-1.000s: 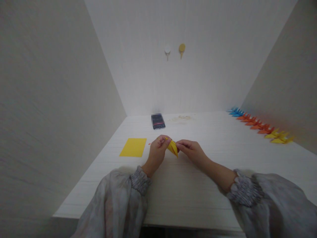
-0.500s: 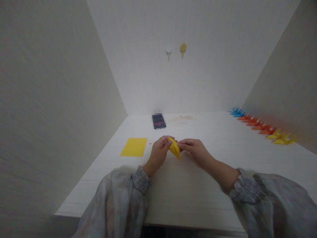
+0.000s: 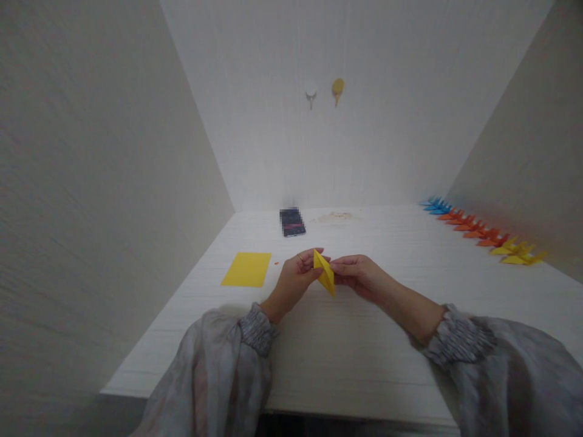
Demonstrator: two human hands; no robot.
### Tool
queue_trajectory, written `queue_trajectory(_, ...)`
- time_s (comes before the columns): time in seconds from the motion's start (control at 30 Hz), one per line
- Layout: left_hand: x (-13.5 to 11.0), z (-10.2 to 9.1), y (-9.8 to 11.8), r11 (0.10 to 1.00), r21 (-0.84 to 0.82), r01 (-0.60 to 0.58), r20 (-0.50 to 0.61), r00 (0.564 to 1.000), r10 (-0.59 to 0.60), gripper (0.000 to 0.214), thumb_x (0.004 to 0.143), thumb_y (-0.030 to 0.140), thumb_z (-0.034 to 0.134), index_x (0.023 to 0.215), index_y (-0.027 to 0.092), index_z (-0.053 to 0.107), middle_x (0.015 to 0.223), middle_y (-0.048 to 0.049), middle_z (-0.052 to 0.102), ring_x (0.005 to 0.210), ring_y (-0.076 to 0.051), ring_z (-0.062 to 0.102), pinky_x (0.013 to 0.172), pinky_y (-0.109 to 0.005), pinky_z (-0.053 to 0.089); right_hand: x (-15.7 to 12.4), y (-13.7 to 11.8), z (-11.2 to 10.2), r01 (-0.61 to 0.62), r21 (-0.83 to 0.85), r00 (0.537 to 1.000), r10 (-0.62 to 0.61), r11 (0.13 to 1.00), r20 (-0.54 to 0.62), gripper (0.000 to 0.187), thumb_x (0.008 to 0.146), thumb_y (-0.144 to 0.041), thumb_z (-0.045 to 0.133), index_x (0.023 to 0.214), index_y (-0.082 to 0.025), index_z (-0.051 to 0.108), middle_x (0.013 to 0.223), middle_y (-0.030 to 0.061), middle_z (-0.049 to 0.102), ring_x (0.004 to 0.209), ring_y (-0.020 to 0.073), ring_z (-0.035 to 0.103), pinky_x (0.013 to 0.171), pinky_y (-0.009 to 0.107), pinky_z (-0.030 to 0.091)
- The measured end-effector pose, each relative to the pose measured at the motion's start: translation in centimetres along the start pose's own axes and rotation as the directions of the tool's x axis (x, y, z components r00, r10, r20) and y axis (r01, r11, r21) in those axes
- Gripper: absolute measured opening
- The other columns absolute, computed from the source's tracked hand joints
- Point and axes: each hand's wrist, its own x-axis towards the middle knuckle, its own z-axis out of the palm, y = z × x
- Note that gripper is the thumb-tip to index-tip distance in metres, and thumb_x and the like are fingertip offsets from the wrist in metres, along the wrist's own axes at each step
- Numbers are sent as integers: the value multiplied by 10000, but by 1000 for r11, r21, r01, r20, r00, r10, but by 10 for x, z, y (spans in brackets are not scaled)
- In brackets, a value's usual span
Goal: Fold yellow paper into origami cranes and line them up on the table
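Note:
A piece of yellow origami paper (image 3: pixel 323 273), folded into a narrow pointed diamond, is held above the table between both hands. My left hand (image 3: pixel 297 274) is closed on its left side, the thumb lying across the front face. My right hand (image 3: pixel 359 273) pinches the right edge with thumb and fingers; the other fingertips are partly hidden behind the paper. To the left of my left hand lies a flat yellow paper sheet (image 3: pixel 246 269) on the white table (image 3: pixel 355 358).
Blue, orange and yellow folded paper cranes (image 3: pixel 483 233) stand in a row along the right wall. A phone (image 3: pixel 293 223) lies near the back wall. A white hook (image 3: pixel 310 91) and a yellow hook (image 3: pixel 337 89) are on that wall.
The folded yellow paper has shifted slightly right and turned so that more of its front face shows. Both hands keep hold of it, with the left thumb lower on the face.

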Motion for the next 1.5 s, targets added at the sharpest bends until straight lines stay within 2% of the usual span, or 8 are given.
queue_trajectory(0.13, 0, 0, -1, 1000, 5, 10, -4, 1000, -10, 412, 609, 185, 645, 1002, 124, 535, 937, -98, 631, 857, -168, 582, 816, -334, 422, -1, -1, 1, -21, -30, 1000, 21, 999, -15, 215, 571, -267, 705, 720, -113, 679, 717, 70, 658, 673, 140, 594, 707, 311, 436)
queue_trajectory(0.4, 1, 0, -1, 999, -7, 32, -5, 999, -32, 407, 598, 190, 652, 986, 129, 546, 910, -85, 641, 832, -163, 590, 803, -335, 430, 0, 0, 2, 9, -61, 998, -12, 998, -56, 187, 541, -262, 716, 660, -123, 680, 692, 61, 669, 651, 139, 603, 727, 314, 435)
queue_trajectory(0.6, 1, 2, 1, 999, -1, 37, -8, 999, -37, 392, 591, 194, 657, 964, 134, 555, 900, -81, 644, 807, -161, 597, 789, -330, 434, 2, 2, 0, 36, -120, 995, -47, 992, -88, 173, 549, -272, 701, 631, -124, 666, 634, 47, 656, 589, 132, 577, 644, 293, 436)
queue_trajectory(0.83, 1, 4, 4, 999, 0, 33, -6, 999, -33, 389, 614, 179, 634, 989, 129, 543, 903, -79, 647, 819, -164, 599, 807, -335, 426, 2, 1, 2, 92, -220, 979, -128, 971, -157, 146, 551, -269, 687, 605, -139, 649, 560, 10, 616, 546, 111, 537, 592, 264, 413)
queue_trajectory(1.13, 4, 5, 2, 1000, -10, 29, -1, 1000, -29, 396, 631, 204, 620, 1011, 130, 534, 933, -87, 640, 797, -173, 605, 802, -350, 434, 2, 2, 2, 140, -247, 964, -189, 959, -188, 141, 564, -283, 667, 593, -151, 625, 549, -11, 588, 546, 103, 519, 594, 260, 400)
queue_trajectory(1.5, 6, 8, 3, 999, 52, 13, -20, 1000, -12, 374, 690, 272, 581, 1028, 122, 530, 956, -90, 634, 822, -169, 593, 814, -341, 415, 0, -2, 6, 137, -302, 946, -216, 943, -243, 151, 562, -290, 661, 589, -156, 598, 554, -22, 575, 535, 95, 502, 561, 241, 385)
